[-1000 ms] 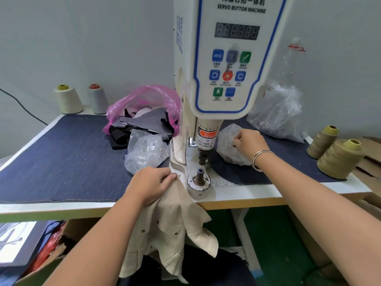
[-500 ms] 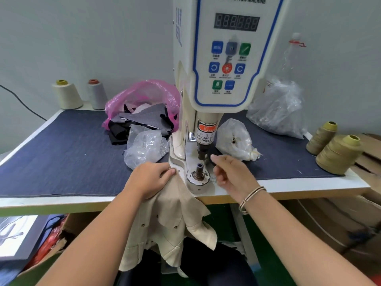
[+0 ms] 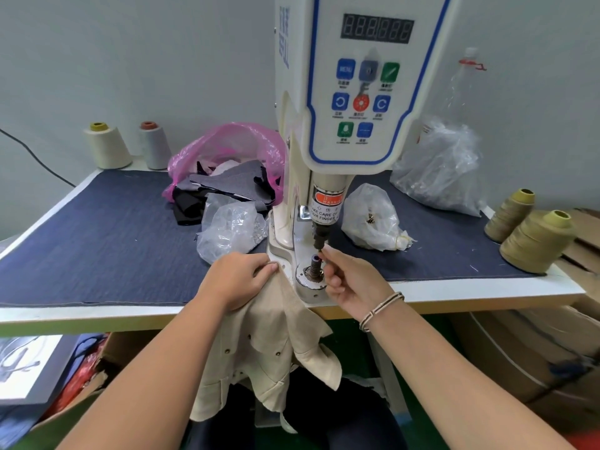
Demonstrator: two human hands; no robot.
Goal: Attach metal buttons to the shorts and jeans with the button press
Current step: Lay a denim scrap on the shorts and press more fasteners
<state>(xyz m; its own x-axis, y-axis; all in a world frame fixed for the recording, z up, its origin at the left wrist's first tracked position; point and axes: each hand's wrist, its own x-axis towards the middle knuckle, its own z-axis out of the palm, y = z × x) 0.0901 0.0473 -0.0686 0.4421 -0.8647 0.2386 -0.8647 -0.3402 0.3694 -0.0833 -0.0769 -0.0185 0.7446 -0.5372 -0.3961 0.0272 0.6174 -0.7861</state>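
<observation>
Clutching soft beige shorts (image 3: 259, 339): left hand (image 3: 238, 280) | right hand (image 3: 352, 280) pinching small metal button (image 3: 320, 251)

A garment workshop: a button machine (image 3: 357, 92) stands on a cloth-covered counter (image 3: 97, 241) beside thread cones (image 3: 535, 241) and bagged fabric scraps (image 3: 227, 164).

Four thread cones (image 3: 535, 241), perhaps four plastic bags (image 3: 373, 219), one button press (image 3: 360, 92).

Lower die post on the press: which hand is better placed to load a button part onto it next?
Right. The right hand is pinched beside the lower die post, under the punch. The left hand grips the beige shorts at the base.
</observation>
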